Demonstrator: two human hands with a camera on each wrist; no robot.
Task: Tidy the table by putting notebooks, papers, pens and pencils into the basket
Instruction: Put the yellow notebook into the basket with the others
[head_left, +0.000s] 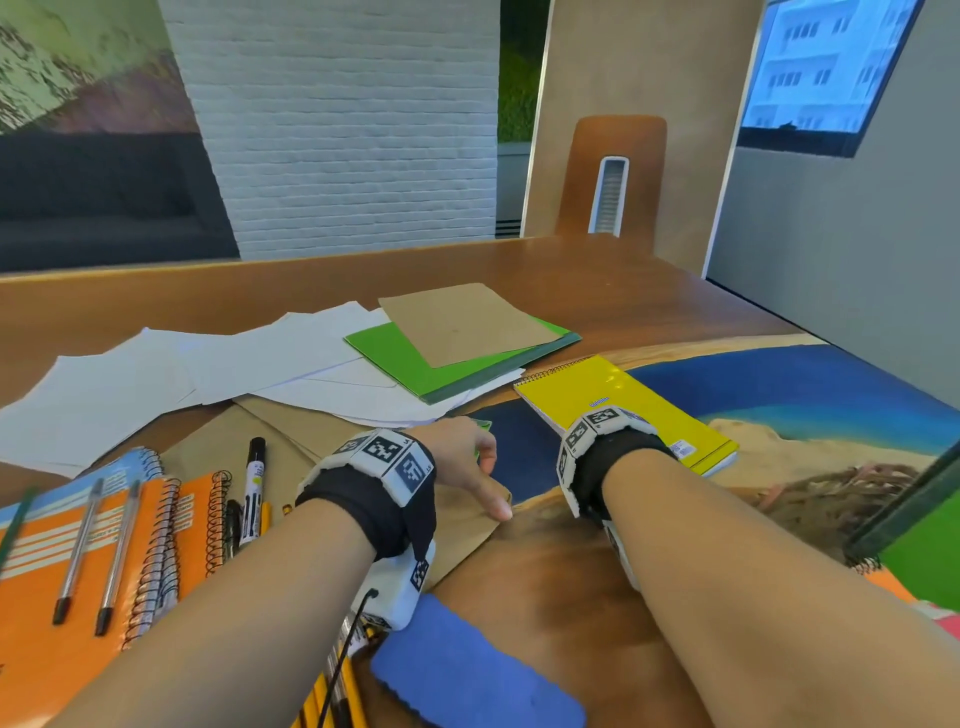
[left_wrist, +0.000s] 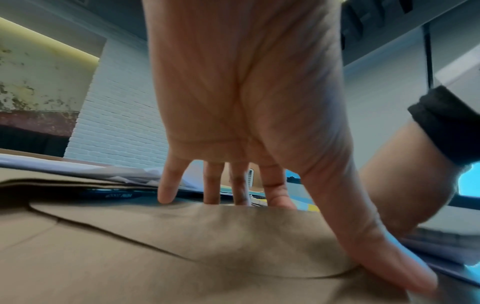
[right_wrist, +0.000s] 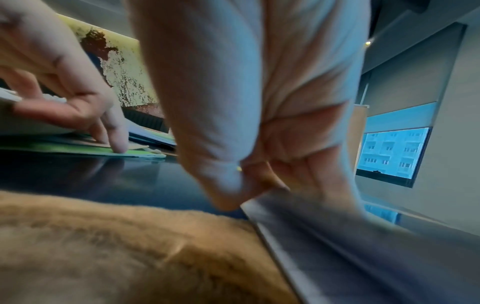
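Note:
My right hand (right_wrist: 259, 185) pinches the near edge of a yellow spiral notepad (head_left: 639, 410) that lies on the table's blue part; the head view hides its fingers under the wrist band. In the right wrist view the notepad (right_wrist: 337, 236) is a blurred grey edge between thumb and fingers. My left hand (head_left: 467, 462) rests spread on a brown envelope (head_left: 462, 535). Its thumb presses the envelope's corner, and the straight fingers (left_wrist: 275, 185) reach past the envelope's (left_wrist: 182, 246) far edge onto a green sheet (head_left: 484, 425).
White papers (head_left: 234, 364), a green folder (head_left: 405, 358) and a brown card (head_left: 462, 322) lie behind the hands. At left are orange spiral notebooks (head_left: 41, 649) with pens (head_left: 117, 556) on top, and a marker (head_left: 253, 493). Yellow pencils (head_left: 322, 696) and a blue cloth (head_left: 467, 670) lie near. A dark-rimmed container (head_left: 904, 509) is at right.

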